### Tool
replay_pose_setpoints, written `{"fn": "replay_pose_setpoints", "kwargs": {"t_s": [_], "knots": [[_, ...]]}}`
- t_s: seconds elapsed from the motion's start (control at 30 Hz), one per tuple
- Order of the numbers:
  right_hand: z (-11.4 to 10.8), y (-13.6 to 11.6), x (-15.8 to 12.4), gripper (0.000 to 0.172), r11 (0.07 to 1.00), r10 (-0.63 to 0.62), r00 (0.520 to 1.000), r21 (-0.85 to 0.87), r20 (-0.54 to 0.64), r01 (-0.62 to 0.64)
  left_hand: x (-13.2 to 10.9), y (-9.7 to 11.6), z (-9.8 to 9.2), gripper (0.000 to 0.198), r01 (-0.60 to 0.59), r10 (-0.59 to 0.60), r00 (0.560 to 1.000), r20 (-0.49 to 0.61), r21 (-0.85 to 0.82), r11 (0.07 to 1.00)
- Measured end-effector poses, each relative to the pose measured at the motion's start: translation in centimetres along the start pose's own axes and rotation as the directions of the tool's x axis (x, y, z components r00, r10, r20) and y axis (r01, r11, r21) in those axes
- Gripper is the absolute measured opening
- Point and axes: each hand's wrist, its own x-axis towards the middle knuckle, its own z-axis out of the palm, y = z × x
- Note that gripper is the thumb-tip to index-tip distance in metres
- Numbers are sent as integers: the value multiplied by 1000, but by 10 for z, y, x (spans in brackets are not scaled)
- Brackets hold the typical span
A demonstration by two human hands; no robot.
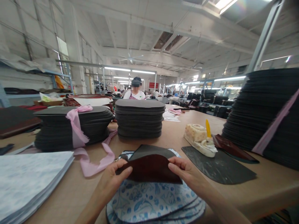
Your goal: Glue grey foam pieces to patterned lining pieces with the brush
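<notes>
Both my hands hold a dark maroon leather piece (150,169) just above a stack of blue-and-white patterned shaped sheets (151,202) at the near table edge. My left hand (114,177) pinches the piece's left edge, thumb on top. My right hand (187,172) grips its right edge with fingers closed over it. A dark grey shaped piece (151,151) lies right behind the maroon one, partly hidden by it.
Tall stacks of dark grey cut pieces stand at left (72,127) tied with pink ribbon, middle (139,118) and right (268,115). A sponge and yellow-handled brush in a tray (201,138) rest on a dark mat. White sheets (30,177) lie near left. A person sits far behind.
</notes>
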Motion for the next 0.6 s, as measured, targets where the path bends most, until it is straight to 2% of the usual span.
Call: {"fn": "replay_pose_setpoints", "kwargs": {"t_s": [0.27,0.4,0.5,0.6], "knots": [[-2,2,-7,30,999,-30,999,-14,-20,30,-5,8,3,23,-44,43,999,10,49,998],[-2,-14,-21,29,975,-42,999,-219,-6,40,-9,13,6,21,-123,129,991,-28,169,978],[0,-31,-27,33,935,-77,996,-344,49,89,-14,17,15,19,-225,247,969,-27,324,919],[7,-45,-22,33,908,-86,993,-403,79,111,-18,18,29,18,-357,366,928,75,463,811]]}}
